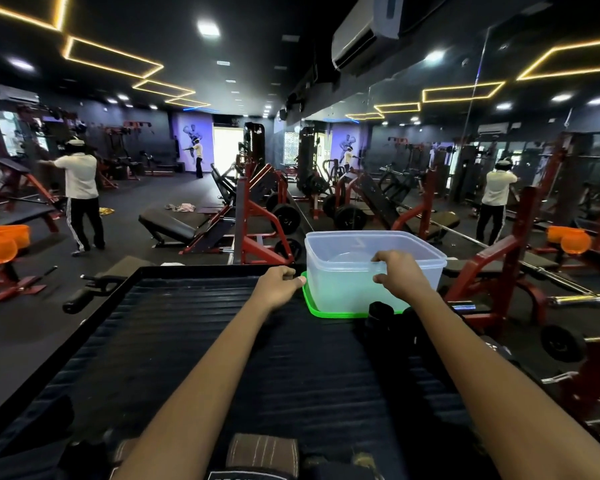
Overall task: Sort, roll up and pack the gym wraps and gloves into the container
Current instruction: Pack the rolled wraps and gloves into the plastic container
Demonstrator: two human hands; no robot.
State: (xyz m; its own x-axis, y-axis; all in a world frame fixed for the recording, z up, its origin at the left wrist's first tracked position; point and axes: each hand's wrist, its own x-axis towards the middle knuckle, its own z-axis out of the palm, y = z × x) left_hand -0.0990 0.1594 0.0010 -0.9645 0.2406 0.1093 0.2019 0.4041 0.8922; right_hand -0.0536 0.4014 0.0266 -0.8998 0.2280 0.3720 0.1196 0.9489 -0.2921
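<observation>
A clear plastic container (347,275) sits on its green lid (314,308) at the far right of a black ribbed platform (194,334). My right hand (400,275) grips the container's near rim, fingers curled over the edge. My left hand (279,284) is at the lid's left edge, thumb touching it, fingers curled. The container looks empty. Dark rolled wraps or gloves (383,315) lie just in front of the lid, under my right forearm. A brown striped wrap (262,453) and other dark gear lie at the near edge.
Red gym machines (257,216) and weight plates stand beyond the platform. A mirror wall (482,150) runs along the right. A person in a white shirt (80,199) stands at the left. An orange tub (0,242) sits at far left. A barbell (575,299) is at the right.
</observation>
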